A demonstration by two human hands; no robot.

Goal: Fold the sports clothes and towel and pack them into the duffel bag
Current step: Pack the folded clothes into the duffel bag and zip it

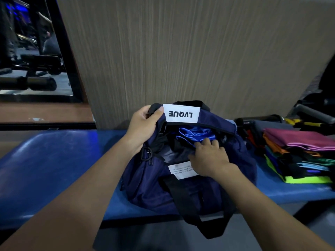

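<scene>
The left grip (143,122) is clenched on the far rim of the navy duffel bag (183,192), thumb on top and fingers curled over a black part of the rim, just beside the white patch (182,114) that reads LVQUE upside down from this view. It holds that side of the opening raised. The right grip (208,157) reaches into the mouth of the bag, fingers bent down onto a shiny bright blue garment (194,134) that lies inside near the far rim; whether the fingers pinch the cloth or only press on it cannot be told. Darker fabric lies under and beside the blue garment, too dim to name.

The bag stands open on the blue padded worktop (50,163), near its middle and reaching its near edge. A white label (181,170) with small print sits on the bag's near rim, partly under the right wrist, and a black strap (197,214) hangs from the near side down over the worktop's near edge.

Toward the right end of the worktop, apart from the bag, lies a stack of folded clothes (301,156) in many colours: maroon on top, orange, black and light blue below, bright green at the bottom. A wood-grain panel (190,51) rises behind the worktop's far edge.
</scene>
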